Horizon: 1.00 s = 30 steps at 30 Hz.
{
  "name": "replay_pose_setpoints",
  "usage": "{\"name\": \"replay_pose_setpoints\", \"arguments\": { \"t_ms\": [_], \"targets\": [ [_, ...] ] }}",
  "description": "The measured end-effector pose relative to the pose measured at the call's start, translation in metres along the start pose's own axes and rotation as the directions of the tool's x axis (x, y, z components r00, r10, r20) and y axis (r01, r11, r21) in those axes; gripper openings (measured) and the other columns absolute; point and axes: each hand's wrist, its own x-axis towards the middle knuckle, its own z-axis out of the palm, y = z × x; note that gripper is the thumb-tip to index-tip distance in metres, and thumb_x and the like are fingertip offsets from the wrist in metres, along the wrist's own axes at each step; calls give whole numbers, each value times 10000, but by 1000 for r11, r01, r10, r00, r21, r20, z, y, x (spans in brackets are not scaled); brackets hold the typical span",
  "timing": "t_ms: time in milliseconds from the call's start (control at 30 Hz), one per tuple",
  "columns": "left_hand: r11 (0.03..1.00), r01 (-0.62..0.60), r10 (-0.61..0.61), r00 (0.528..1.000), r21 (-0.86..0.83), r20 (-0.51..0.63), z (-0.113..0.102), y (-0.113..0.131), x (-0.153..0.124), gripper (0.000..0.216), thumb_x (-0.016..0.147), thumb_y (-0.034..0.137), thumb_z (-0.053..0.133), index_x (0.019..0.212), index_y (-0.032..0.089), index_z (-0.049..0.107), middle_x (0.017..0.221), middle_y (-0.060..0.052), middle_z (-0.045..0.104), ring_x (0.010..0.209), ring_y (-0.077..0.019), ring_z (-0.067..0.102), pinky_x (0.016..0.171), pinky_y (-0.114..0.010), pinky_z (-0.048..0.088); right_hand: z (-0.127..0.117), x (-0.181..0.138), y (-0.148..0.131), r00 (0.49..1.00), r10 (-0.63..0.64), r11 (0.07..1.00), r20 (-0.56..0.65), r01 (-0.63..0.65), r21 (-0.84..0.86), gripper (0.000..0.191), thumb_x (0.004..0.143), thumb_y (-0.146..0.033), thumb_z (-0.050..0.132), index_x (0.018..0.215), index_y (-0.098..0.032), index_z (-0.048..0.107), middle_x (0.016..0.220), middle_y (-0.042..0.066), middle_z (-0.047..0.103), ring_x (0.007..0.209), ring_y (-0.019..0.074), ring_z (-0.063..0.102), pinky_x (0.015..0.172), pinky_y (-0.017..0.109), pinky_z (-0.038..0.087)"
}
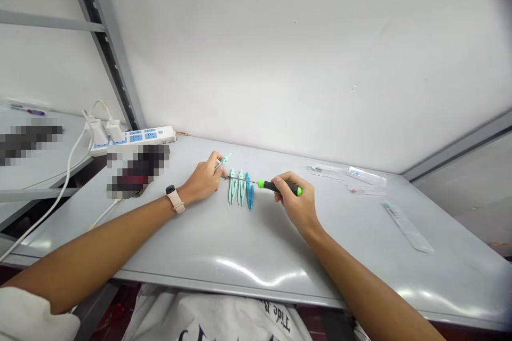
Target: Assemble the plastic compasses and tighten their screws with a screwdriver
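Observation:
My left hand (205, 180) is closed round a small teal drawing compass (224, 161), pinching it just above the grey table (224, 245). My right hand (296, 200) grips a screwdriver (276, 187) with a black handle and green collar; its thin shaft points left toward the compass in my left hand. Between my hands lie three more compasses (241, 188) side by side on the table, two pale teal and one darker blue. A watch with a pale strap (175, 198) is on my left wrist.
A white and blue power strip (134, 137) with white plugs and cables sits at the back left. Clear plastic sleeves (407, 226) and small packets (362, 177) lie on the right of the table. A blurred dark object (138, 170) rests left of my hand. A white wall stands behind.

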Motion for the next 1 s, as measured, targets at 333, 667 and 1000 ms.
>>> {"name": "replay_pose_setpoints", "arguments": {
  "t_ms": [333, 667, 1000],
  "targets": [
    [1000, -4, 4, 1000, 8, 5, 0, 1, 0, 127, 983, 286, 409, 1100, 242, 436, 965, -27, 762, 485, -131, 567, 675, -339, 512, 0, -1, 1, 1000, -1, 1000, -11, 1, 9, 270, 864, -432, 641, 706, -212, 638, 525, -13, 560, 500, 144, 472, 516, 295, 346],
    [1000, 5, -5, 1000, 3, 0, 0, 2, -1, 129, 980, 306, 416, 1093, 246, 433, 956, -32, 779, 491, -142, 587, 676, -346, 520, 0, 0, 2, 1000, 0, 1000, 1, 0, -4, 282, 882, -439, 617, 712, -215, 634, 537, -4, 571, 510, 150, 475, 511, 291, 342],
    [999, -37, 37, 998, -5, 57, 0, 1, -2, 170, 990, 349, 419, 1124, 247, 445, 995, -32, 784, 483, -139, 568, 703, -355, 511, 1, 1, 1, 999, 32, 999, 27, -32, 2, 322, 890, -469, 605, 697, -212, 619, 516, -12, 566, 481, 137, 442, 504, 285, 330]
  ]
}}
